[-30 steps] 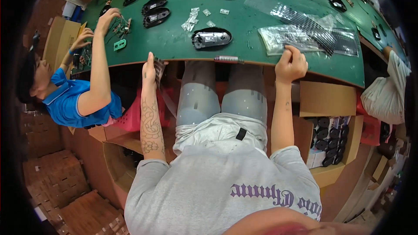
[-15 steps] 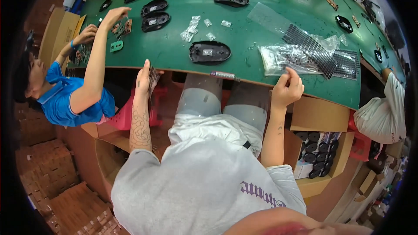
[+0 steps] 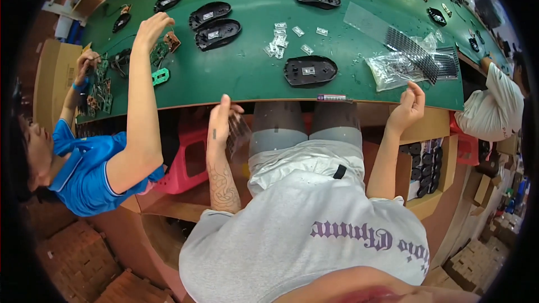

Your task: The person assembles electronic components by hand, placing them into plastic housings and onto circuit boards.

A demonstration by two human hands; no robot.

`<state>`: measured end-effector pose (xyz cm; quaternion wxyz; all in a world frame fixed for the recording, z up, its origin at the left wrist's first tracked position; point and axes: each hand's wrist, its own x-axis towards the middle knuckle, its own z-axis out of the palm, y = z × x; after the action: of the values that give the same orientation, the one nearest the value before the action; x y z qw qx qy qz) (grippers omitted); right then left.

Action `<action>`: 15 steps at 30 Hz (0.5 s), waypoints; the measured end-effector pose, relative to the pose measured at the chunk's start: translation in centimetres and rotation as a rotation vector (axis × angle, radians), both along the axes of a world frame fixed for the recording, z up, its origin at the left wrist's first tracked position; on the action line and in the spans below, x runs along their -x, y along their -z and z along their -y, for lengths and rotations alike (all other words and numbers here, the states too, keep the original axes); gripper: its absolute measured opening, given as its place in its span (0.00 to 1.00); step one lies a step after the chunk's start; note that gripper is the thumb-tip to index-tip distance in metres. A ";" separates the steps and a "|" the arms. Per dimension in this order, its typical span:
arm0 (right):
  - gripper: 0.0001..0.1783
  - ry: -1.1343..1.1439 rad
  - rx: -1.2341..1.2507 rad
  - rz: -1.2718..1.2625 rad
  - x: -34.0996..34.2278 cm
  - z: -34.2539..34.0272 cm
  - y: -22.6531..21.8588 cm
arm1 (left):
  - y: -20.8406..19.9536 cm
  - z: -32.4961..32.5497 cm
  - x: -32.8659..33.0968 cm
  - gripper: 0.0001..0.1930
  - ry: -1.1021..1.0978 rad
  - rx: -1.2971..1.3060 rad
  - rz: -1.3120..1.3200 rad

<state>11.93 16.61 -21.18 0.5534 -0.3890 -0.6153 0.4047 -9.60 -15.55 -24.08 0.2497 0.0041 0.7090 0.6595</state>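
Observation:
My left hand [image 3: 220, 126] is closed around a see-through sheet with dark marks [image 3: 240, 134], just below the table edge. My right hand [image 3: 409, 108] is raised at the front edge, its fingers curled into a pinch; whatever they hold, if anything, is too small to make out. Just beyond it lies a clear plastic bag [image 3: 387, 73], partly under a strip of film with rows of dark pieces [image 3: 412, 53]. Between my hands, a black computer mouse shell [image 3: 327, 72] rests on the table with its inside up. Several small clear plastic pieces [image 3: 279, 41] are scattered behind it.
More mouse shells [image 3: 219, 35] stand across the green table [image 3: 252, 78]. At the left, a person in a blue shirt [image 3: 95, 163] handles wired circuit boards [image 3: 101, 92]. A carton of black parts [image 3: 429, 191] sits below at the right. Another person [image 3: 491, 106] works at far right.
The view has shifted, so the table and my body appear farther right. My left hand still holds the sheet, and my right hand stays pinched. The neighbour's left hand has moved a little.

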 end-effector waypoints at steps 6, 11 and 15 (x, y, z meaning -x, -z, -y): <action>0.10 -1.024 0.525 0.020 2.7 8.2 -4.3 | -5.8 -4.3 -5.6 0.22 0.286 -0.036 -0.188; 0.07 -1.161 0.233 0.296 6.0 11.0 -5.3 | -7.7 -9.7 -6.2 0.16 0.189 -0.170 -0.474; 0.04 -0.993 0.367 0.191 6.0 8.0 -6.4 | -8.9 -11.5 -6.7 0.10 0.259 -0.242 -0.377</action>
<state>5.98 8.57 -14.80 0.1598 -0.1768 -0.6920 0.6814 -2.89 -4.05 -15.16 0.1934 0.2476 0.6524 0.6897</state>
